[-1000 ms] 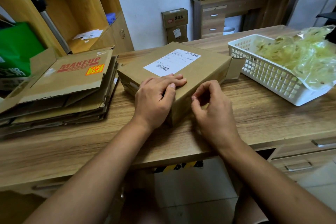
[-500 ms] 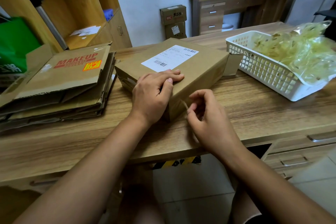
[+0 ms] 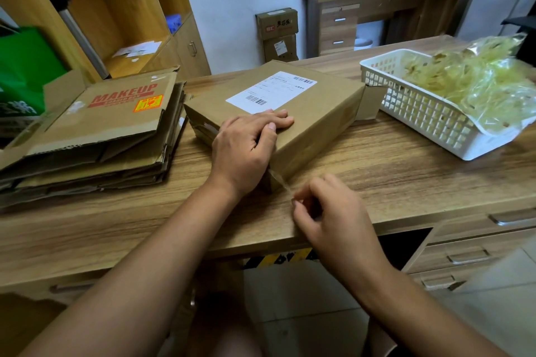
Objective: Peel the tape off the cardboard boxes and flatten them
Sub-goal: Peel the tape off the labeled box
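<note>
Pulled back toward me, my right hand [image 3: 333, 211] pinches the tape strip [image 3: 280, 181], stretched from the near corner of the box [image 3: 313, 113] (on the desk [image 3: 406, 171], straight ahead); my left hand [image 3: 243, 145] presses flat on top.

Seen from beside the desk [image 3: 406, 171], both arms are uncovered. The left forearm [image 3: 162, 240] and right forearm [image 3: 406, 293] are bare along all their visible length above the desk's near edge. The left hand [image 3: 246, 148] and right hand [image 3: 333, 217] are bare as well, and the nails look short and plain. Below the desk edge a blurred rounded shape might be a knee.
</note>
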Demonstrator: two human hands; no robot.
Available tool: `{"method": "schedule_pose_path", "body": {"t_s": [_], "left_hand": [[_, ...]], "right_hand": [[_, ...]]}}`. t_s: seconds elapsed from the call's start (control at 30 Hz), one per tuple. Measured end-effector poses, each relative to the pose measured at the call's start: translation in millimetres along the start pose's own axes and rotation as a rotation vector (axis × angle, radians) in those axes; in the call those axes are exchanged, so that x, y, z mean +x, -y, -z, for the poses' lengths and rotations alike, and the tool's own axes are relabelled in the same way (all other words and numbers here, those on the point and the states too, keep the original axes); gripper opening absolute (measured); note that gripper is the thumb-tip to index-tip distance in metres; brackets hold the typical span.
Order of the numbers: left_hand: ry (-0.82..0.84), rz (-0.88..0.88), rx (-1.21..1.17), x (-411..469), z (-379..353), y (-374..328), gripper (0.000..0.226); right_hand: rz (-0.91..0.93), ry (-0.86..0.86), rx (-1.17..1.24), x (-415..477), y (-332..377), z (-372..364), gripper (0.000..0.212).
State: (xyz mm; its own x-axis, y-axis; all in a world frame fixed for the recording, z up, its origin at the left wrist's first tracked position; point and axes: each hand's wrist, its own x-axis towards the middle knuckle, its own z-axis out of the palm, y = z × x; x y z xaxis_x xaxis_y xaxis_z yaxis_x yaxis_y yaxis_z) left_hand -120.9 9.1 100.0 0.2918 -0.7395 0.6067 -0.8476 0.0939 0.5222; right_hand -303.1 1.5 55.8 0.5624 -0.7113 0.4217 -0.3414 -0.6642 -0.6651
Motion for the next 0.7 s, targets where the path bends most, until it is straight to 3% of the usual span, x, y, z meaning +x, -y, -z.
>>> {"method": "schedule_pose_path", "body": {"t_s": [0.33, 0.47, 0.7], "left_hand": [[0.088, 0.028, 0.041, 1.6, 6.4, -2.2, 0.037], [0.237, 0.045, 0.057, 5.0, 18.7, -2.3, 0.042], [0.525, -0.066, 0.292, 9.1, 40.2, -8.7, 0.056]], "right_hand": [[-0.072, -0.023, 0.137, -0.3, -1.7, 9.6, 0.012], [-0.13, -0.059, 0.307, 12.3, -8.6, 13.6, 0.018], [-0.296, -0.149, 0.543, 32.1, -33.0, 26.4, 0.011]]}}
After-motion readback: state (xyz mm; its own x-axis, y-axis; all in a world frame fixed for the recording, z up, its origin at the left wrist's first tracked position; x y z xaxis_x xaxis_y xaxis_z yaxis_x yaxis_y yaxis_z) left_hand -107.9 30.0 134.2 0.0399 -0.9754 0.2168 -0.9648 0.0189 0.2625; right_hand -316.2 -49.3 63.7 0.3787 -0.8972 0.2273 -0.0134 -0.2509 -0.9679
